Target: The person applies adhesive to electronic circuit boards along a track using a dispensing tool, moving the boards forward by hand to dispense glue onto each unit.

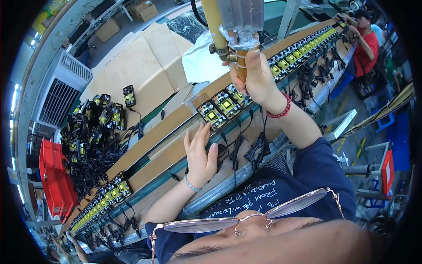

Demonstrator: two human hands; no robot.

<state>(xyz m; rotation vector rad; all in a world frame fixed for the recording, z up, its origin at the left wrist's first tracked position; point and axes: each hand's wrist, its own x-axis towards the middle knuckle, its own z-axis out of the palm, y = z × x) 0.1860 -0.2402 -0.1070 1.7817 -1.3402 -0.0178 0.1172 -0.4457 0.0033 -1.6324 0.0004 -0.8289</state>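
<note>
My right hand (260,83), with a red bead bracelet, is wrapped round the amber-brown handle (241,56) of a tool hanging from above; its tip is hidden behind my fingers. Below that hand, power adapter circuit boards (227,104) in open black cases sit side by side on the long rail, with black cords hanging toward me. My left hand (200,156) is open, its fingers stretched out. Its fingertips lie at the near-left corner of the end board (212,115), and whether they touch it I cannot tell.
A row of similar boards (303,53) runs off to the far right, another (99,200) to the lower left. Loose corded boards (94,127) are heaped at left by a red bin (55,180). Cardboard (140,66) lies behind the rail. A person in red (367,50) works at the far end.
</note>
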